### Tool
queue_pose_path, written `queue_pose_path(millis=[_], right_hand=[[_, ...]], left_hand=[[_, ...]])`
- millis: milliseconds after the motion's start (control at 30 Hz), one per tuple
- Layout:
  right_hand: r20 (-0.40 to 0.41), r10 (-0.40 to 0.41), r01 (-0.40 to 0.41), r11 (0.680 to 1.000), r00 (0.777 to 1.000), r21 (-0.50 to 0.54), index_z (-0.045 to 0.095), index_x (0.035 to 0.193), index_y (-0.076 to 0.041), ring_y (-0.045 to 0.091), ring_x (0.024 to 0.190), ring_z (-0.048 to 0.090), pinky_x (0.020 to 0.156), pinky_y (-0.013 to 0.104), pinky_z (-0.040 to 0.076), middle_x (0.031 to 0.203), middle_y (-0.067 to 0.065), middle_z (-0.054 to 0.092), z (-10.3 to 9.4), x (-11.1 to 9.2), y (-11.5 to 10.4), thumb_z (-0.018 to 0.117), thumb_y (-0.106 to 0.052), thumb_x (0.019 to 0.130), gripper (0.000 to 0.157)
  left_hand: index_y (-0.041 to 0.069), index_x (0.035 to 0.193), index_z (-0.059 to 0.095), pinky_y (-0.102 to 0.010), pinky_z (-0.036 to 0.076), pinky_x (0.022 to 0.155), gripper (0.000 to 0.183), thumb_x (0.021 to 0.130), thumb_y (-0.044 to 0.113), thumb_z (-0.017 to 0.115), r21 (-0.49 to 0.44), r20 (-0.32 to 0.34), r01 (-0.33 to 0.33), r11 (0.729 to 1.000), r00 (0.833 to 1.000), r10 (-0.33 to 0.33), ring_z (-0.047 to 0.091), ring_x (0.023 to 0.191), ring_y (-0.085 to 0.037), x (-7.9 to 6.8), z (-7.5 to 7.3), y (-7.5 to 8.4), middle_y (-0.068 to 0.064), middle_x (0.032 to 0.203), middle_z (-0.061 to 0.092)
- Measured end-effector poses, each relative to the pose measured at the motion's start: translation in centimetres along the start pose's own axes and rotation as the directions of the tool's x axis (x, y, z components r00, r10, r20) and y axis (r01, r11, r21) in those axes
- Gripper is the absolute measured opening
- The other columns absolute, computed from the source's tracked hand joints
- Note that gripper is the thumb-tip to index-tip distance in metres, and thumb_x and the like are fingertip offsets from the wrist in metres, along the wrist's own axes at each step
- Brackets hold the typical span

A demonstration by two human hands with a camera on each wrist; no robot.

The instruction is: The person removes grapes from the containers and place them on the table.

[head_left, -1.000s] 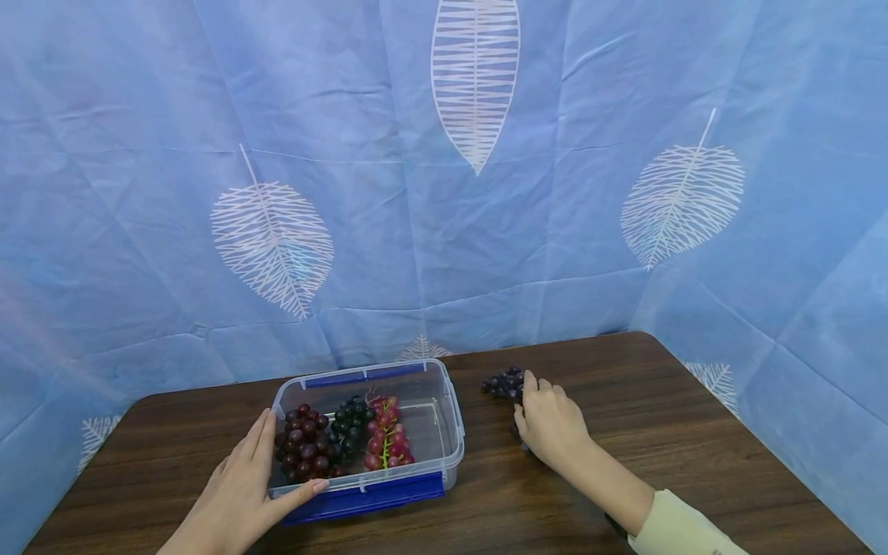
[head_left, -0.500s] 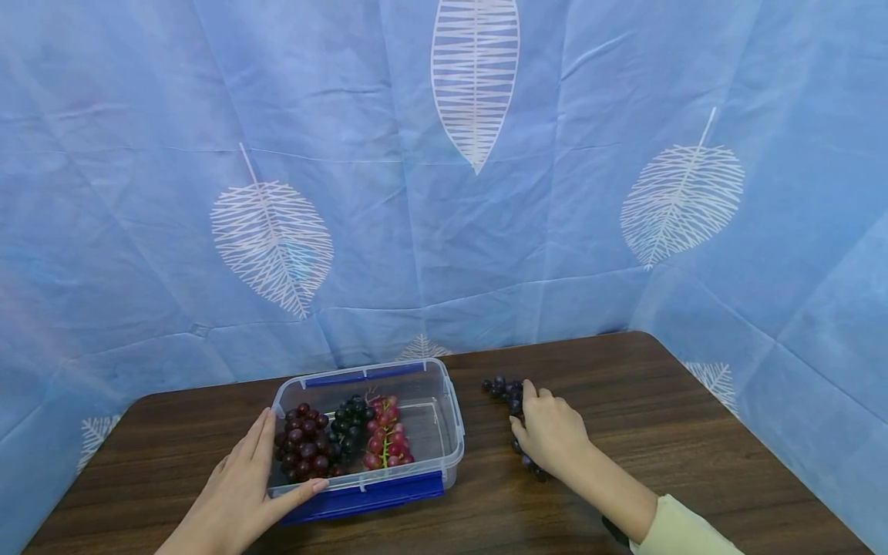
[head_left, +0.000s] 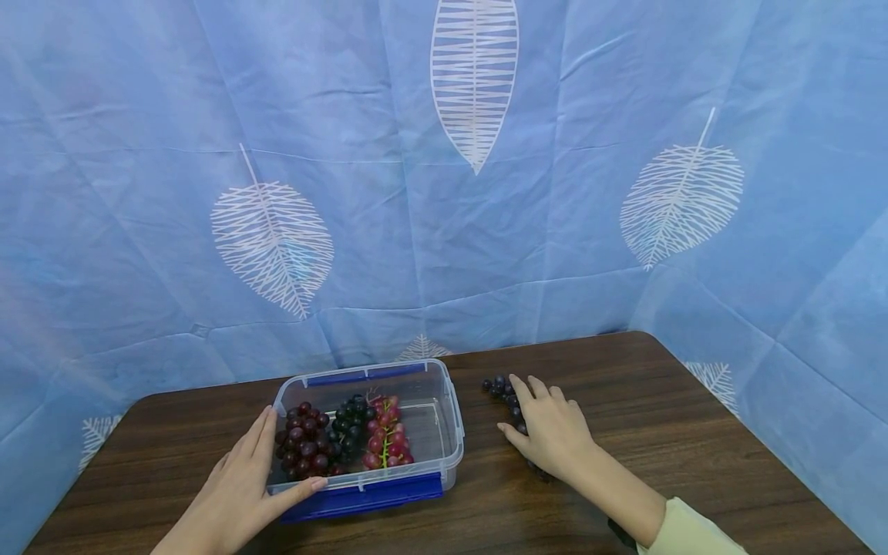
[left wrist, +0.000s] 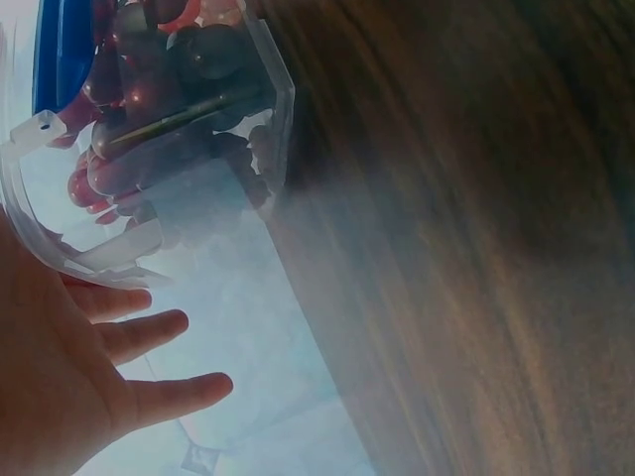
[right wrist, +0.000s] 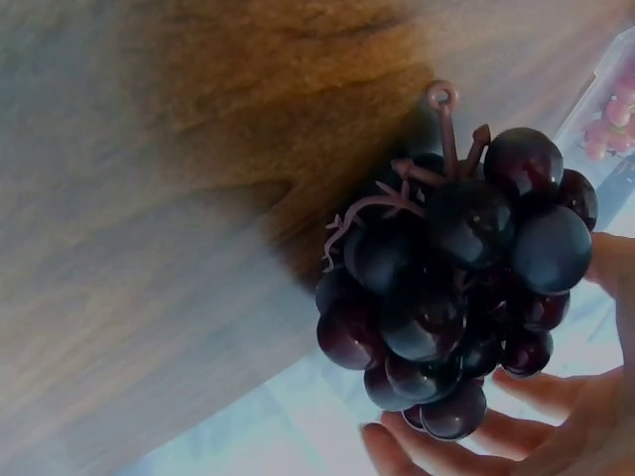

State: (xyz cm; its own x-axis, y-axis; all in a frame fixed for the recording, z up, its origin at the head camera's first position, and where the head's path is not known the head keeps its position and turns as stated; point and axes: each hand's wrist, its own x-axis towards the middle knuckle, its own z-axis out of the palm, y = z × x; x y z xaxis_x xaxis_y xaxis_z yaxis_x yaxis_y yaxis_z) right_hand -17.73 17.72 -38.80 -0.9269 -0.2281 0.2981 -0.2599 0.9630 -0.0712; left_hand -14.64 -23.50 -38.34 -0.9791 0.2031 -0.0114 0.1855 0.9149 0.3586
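My left hand [head_left: 239, 486] rests against the left end of a clear plastic container [head_left: 447, 455], its fingers straight along the side and the thumb over the front rim. In the left wrist view, straight fingers [left wrist: 184, 392] extend past the container's edge. My right hand [head_left: 555, 435] lies over a dark purple grape bunch [head_left: 501, 389] on the table, fingers spread and thumb out to the left, partly hiding it. The right wrist view shows this bunch [right wrist: 422, 307] close up with its brown stem, the fingers [right wrist: 516, 436] loosely beyond and beside it.
Inside the container lie a dark red grape bunch [head_left: 303, 443], a blackish green one [head_left: 350, 424] and a pink-red one [head_left: 388, 439]. A blue latch flap [head_left: 368, 497] hangs at its front. Leaf-patterned blue cloth [head_left: 416, 231] rises behind the brown wooden table [head_left: 610, 385].
My right hand has loosened, its fingers and thumb spreading apart over the dark purple grape bunch, which turned and now shows more of its length. My left hand has stayed at the container.
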Motion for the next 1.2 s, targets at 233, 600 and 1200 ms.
queue_pose_path(millis=[233, 600, 1200], right_hand=[[-0.039, -0.093, 0.097, 0.991, 0.995, 0.091, 0.046, 0.151, -0.01, 0.045, 0.122, 0.057, 0.088, 0.066, 0.05, 0.142, 0.022, 0.054, -0.5, 0.5, -0.2, 0.073, -0.046, 0.09, 0.075], [-0.074, -0.217, 0.228, 0.947, 0.973, 0.225, 0.043, 0.153, -0.015, 0.034, 0.131, 0.054, 0.096, 0.062, 0.048, 0.148, 0.013, 0.052, -2.5, 1.6, -1.7, 0.072, -0.046, 0.091, 0.075], [0.048, -0.338, 0.307, 0.898, 0.94, 0.315, 0.039, 0.156, -0.017, 0.033, 0.138, 0.047, 0.105, 0.058, 0.044, 0.153, 0.011, 0.046, -4.5, 4.4, -7.0, 0.065, -0.051, 0.095, 0.074]], left_hand=[[-0.009, 0.157, 0.005, -0.075, 0.034, 0.099, 0.119, 0.088, 0.074, 0.055, 0.001, -0.008, -0.005, 1.0, 1.0, 0.005, 0.025, 0.14, -0.06, 0.1, -0.1, 0.0, -0.037, 0.16, 0.011], [-0.009, 0.157, 0.005, -0.076, 0.032, 0.099, 0.12, 0.088, 0.074, 0.055, -0.006, 0.01, 0.011, 1.0, 1.0, -0.011, 0.022, 0.141, -0.06, 0.3, -0.2, 0.0, -0.036, 0.161, 0.009], [-0.006, 0.159, 0.009, -0.078, 0.032, 0.096, 0.122, 0.084, 0.078, 0.057, 0.048, -0.02, 0.011, 0.999, 1.0, -0.01, 0.028, 0.14, -0.058, 0.1, -0.6, -0.3, -0.033, 0.161, 0.017]])
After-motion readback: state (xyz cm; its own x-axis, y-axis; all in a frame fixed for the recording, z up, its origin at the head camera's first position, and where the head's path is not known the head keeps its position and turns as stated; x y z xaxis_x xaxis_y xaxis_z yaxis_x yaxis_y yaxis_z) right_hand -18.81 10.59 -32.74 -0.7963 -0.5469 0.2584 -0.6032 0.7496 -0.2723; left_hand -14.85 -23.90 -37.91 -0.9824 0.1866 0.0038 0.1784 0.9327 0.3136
